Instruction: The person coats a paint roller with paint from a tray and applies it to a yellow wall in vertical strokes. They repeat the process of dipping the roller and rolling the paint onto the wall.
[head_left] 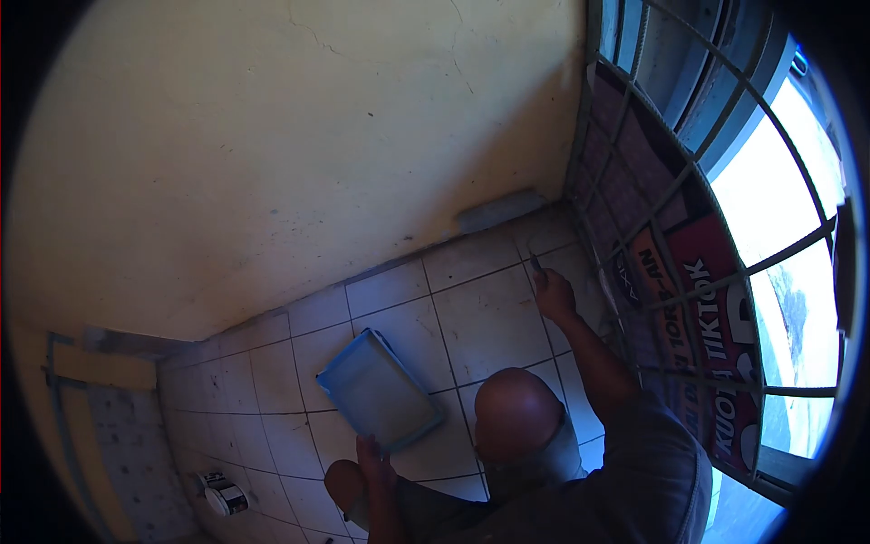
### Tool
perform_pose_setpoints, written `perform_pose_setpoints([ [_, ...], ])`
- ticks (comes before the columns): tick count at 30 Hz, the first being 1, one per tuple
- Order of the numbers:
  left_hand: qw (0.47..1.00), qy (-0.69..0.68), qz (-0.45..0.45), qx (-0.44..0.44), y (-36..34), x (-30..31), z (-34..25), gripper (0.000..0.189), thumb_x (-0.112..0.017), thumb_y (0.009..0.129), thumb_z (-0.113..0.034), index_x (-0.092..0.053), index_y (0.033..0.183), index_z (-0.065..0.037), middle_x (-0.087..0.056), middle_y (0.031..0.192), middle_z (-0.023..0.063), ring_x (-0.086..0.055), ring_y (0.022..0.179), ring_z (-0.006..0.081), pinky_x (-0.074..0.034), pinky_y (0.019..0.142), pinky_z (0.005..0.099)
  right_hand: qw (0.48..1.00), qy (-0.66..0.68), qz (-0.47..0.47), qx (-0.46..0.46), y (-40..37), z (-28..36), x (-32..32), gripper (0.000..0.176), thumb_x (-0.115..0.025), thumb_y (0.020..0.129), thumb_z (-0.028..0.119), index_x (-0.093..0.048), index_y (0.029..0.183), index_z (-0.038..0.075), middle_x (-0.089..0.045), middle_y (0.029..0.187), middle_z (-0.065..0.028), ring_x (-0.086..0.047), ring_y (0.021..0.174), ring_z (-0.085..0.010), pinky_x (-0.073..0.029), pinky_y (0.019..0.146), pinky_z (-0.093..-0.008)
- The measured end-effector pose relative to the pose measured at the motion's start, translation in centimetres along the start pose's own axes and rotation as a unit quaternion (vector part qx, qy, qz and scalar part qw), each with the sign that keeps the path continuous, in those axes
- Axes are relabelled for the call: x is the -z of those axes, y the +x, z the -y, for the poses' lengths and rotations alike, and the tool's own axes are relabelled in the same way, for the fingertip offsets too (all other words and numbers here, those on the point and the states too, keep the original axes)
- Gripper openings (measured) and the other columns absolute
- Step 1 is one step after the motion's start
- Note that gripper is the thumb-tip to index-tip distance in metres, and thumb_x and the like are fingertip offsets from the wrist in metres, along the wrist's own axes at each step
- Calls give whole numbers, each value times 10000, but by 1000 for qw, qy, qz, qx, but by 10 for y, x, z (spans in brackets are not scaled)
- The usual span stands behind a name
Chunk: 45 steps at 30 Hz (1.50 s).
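In the head view, your right hand (555, 295) reaches out over the tiled floor (485, 331), near the barred window (689, 172), its fingers closed around a small dark tool (536, 263). The tool's tip points toward the wall (299, 154); you cannot tell whether it touches the tiles. Your left hand (376, 462) is at the near edge of the blue tray (381, 390), close to your bent knee (343, 485); how far its fingers are closed, you cannot tell. The tray lies at an angle on the floor, well apart from the tool. Your other knee (517, 408) is between the tray and your right arm. A white container (225, 497) with dark markings sits on the floor on the far left of the view. A printed banner (693, 317) hangs along the window bars.
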<state>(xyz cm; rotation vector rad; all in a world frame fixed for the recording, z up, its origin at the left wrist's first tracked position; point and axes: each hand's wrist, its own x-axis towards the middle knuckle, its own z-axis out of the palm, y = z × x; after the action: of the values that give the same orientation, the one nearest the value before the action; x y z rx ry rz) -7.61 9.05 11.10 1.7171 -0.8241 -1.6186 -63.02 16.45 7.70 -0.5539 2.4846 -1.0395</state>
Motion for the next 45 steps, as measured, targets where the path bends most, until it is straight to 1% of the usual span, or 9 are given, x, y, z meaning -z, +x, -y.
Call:
perform_pose_setpoints([
  [5, 1000, -3, -4, -3, -2, -8, -2, 936, -544, 1023, -631, -168, 1661, -57, -294, 1683, 171, -193, 1594, 308, -153, 1285, 512, 1000, 17, 1, 19, 2, -1, 9, 399, -558, 1067, 380, -699, 1101, 8, -725, 960, -266, -698, 955, -479, -528, 817, -535],
  [13, 999, -33, -6, -9, 16, 7, 19, 842, -603, 1002, -626, -306, 1610, -124, -408, 1575, 134, -323, 1476, 285, -187, 1247, 524, 997, 45, -33, 56, -8, 12, 25, 402, -547, 1067, 405, -673, 1033, 25, -704, 880, -254, -683, 909, -494, -504, 772, -564],
  [16, 1000, -20, 7, -19, 13, 5, 18, 880, -600, 996, -641, -275, 1629, -122, -377, 1610, 145, -270, 1525, 300, -167, 1257, 534, 993, 68, -53, 79, -12, 16, 29, 386, -562, 1073, 363, -685, 1096, -2, -694, 880, -259, -697, 862, -457, -513, 758, -501],
  [19, 999, -43, 0, -4, 18, 9, 19, 819, -610, 1024, -532, -243, 1660, -169, -382, 1635, 126, -269, 1546, 319, -180, 1241, 547, 994, 71, -40, 72, -18, 27, 39, 373, -564, 1076, 351, -685, 1114, 0, -689, 873, -253, -695, 851, -448, -512, 750, -483],
  [25, 999, -48, 12, -4, 21, 10, 23, 815, -611, 1025, -519, -238, 1661, -173, -387, 1636, 114, -276, 1542, 317, -172, 1239, 553, 982, 116, -91, 118, -28, 51, 54, 395, -567, 1080, 360, -679, 1149, -12, -689, 876, -240, -709, 844, -405, -514, 748, -453],
  [29, 998, -55, 5, -7, 17, 6, 22, 827, -609, 1023, -531, -229, 1663, -170, -375, 1646, 122, -271, 1546, 317, -173, 1240, 553, 973, 133, -109, 155, -26, 66, 63, 411, -555, 1080, 385, -675, 1198, 10, -686, 815, -235, -703, 818, -448, -509, 731, -499],
  [32, 998, -56, 21, -13, 13, 6, 23, 857, -609, 1018, -551, -210, 1668, -159, -353, 1660, 141, -253, 1558, 323, -174, 1242, 553, 975, 129, -107, 147, -28, 85, 74, 419, -552, 1082, 387, -674, 1228, 14, -692, 834, -236, -702, 815, -442, -515, 737, -480],
  [40, 997, -76, 17, -24, 14, -1, 26, 826, -599, 1027, -524, -224, 1668, -159, -377, 1649, 123, -271, 1548, 313, -191, 1233, 537, 966, 164, -127, 154, -30, 122, 98, 438, -543, 1089, 371, -657, 1291, 0, -713, 1022, -287, -702, 1016, -463, -531, 862, -477],
  [45, 997, -74, 23, -20, 12, -11, 21, 825, -595, 1030, -519, -221, 1670, -156, -379, 1648, 123, -271, 1550, 308, -197, 1228, 535, 947, 167, -175, 212, -25, 138, 107, 416, -538, 1093, 347, -648, 1300, 4, -718, 1016, -282, -706, 995, -466, -534, 854, -482],
])
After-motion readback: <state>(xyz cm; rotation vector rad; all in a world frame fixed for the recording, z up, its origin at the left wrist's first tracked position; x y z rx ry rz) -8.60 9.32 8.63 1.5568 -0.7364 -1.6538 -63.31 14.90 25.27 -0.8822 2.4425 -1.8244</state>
